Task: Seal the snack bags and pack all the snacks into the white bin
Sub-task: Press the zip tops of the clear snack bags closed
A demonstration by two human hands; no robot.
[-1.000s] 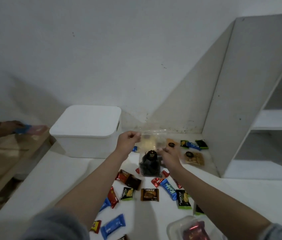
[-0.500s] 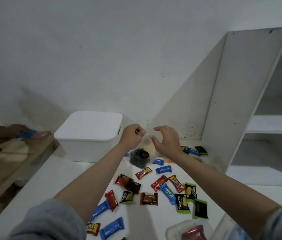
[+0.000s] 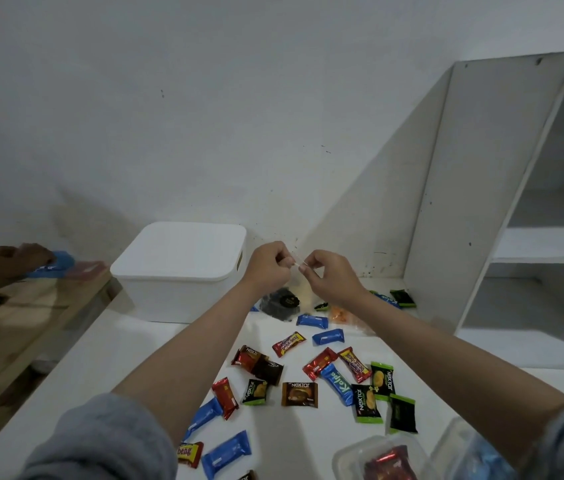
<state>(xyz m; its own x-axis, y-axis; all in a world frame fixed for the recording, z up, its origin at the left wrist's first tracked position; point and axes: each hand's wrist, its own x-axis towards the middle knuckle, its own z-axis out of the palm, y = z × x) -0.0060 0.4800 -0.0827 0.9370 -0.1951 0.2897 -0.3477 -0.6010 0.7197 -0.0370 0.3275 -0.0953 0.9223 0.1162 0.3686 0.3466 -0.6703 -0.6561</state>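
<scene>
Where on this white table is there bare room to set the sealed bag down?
Bare table lies in front of the white bin, left of the left forearm. Another free strip runs between the green packets and the shelf unit. The middle, around the Nextar packet, is crowded.

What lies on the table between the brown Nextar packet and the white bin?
In the head view, between the brown Nextar packet and the white bin lie two dark Nextar wrappers and the person's left forearm.
</scene>
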